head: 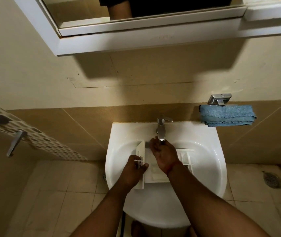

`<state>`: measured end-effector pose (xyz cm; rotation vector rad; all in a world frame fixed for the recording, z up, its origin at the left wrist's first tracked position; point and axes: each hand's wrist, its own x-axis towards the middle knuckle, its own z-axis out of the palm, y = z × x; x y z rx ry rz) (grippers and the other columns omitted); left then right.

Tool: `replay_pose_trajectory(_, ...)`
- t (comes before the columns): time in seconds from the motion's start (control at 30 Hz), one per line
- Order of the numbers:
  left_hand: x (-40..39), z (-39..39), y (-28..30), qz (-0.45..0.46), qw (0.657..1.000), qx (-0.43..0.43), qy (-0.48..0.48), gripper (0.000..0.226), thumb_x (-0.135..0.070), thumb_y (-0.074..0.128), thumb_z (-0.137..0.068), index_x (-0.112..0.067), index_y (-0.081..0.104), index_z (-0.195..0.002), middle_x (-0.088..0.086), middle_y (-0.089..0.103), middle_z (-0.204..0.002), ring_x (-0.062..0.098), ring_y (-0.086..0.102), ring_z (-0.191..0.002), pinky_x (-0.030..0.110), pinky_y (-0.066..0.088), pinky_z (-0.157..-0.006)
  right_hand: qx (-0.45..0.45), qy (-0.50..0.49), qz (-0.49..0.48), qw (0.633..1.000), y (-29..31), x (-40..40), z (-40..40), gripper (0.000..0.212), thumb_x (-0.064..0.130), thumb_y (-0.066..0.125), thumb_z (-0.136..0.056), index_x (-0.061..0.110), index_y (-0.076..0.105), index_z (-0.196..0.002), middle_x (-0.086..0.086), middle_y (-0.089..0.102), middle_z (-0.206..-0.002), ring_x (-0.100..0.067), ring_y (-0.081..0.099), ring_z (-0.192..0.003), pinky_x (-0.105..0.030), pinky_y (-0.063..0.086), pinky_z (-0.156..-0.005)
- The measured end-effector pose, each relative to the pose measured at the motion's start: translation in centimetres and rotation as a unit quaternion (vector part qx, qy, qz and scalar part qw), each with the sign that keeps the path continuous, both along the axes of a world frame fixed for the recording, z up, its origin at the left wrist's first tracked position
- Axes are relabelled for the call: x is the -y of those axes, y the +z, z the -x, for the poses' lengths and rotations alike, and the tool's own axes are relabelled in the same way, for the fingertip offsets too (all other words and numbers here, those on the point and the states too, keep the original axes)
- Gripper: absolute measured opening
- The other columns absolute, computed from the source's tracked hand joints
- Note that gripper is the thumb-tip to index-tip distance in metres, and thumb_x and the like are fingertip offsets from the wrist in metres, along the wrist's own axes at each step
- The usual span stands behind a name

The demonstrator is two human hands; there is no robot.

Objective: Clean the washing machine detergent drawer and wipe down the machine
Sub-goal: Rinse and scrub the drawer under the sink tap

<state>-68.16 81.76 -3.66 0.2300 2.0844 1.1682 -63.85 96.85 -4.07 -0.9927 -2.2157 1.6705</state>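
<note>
A white detergent drawer [155,174] lies across the basin of a white sink [119,151], its front panel to the left. My left hand [134,168] grips that front panel, thumb over its top edge. My right hand [164,155] lies over the middle of the drawer, directly below the spout of the chrome tap [161,130], with fingers relaxed and stretched toward the spout. A white compartment insert [185,158] shows to the right of my right hand. I cannot tell whether water is running.
A folded blue cloth [227,115] hangs on a chrome holder [219,99] on the wall right of the tap. A white mirror cabinet [153,31] juts out overhead. A floor drain [273,179] sits at right, a metal handle [15,142] at left.
</note>
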Motion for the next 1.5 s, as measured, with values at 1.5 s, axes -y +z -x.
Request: replay_pose_trajectory(1.5,0.1,0.0,-0.1,0.009,0.999,-0.022,-0.022,0.03,-0.028,0.063,-0.094,-0.019,0.044,-0.115,0.006,0.061,-0.106,0.018,0.062,-0.093,0.027,0.053,-0.077,0.205,0.347,-0.145,0.903,-2.3,-0.2,-2.7,0.052,0.006,0.056,-0.09,0.012,0.046,-0.141,-0.01,0.046,-0.142,-0.027,0.046,-0.129,-0.036,0.04,-0.109)
